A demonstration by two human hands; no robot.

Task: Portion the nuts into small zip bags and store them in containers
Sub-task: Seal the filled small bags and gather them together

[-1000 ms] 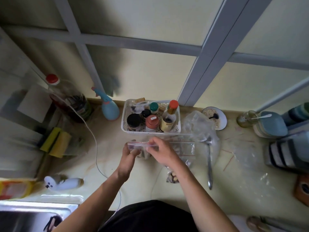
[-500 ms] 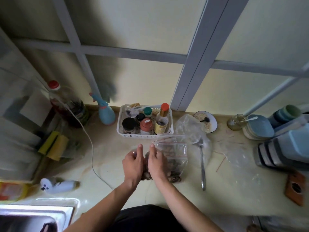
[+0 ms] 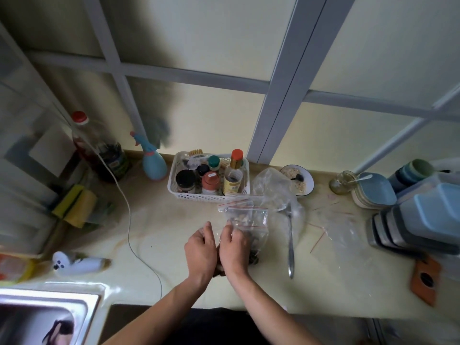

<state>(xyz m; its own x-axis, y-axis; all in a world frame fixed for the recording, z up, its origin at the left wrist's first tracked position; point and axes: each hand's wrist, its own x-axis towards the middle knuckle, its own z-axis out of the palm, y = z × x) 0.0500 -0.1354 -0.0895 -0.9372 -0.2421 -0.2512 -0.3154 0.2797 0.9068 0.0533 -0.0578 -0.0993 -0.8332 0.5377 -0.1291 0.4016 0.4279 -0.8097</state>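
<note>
We see the small zip bag (image 3: pixel 247 220) lying flat on the surface (image 3: pixel 161 227) at the centre of the frame, its red zip line toward the top and dark nuts (image 3: pixel 254 255) showing through the plastic near its lower edge. A second ago it was held up in the air by its top edge between both hands; half a second ago it had come down onto the surface, and now it stays there with both hands on its near end. We read this as the bag being filled and closed, and now pressed flat to spread the nuts or push air out, so one portion looks close to finished and storing it is still to come.

Our left hand (image 3: pixel 200 252) lies palm down at the bag's left edge, fingers fairly straight and resting on the plastic. Our right hand (image 3: pixel 232 250) sits just beside it, touching it, fingers bent down onto the bag; we cannot tell whether they pinch the plastic or only press.

Just right of the bag a spoon (image 3: pixel 290 235) lies lengthwise, with a larger crumpled clear bag (image 3: pixel 271 185) above it. Above those stands a white basket (image 3: pixel 179 192) of jars and bottles, and a bowl (image 3: pixel 308 183) sits further right. Stacked containers (image 3: pixel 423 220) wait at the right edge of the frame, well apart from the bag.
</note>
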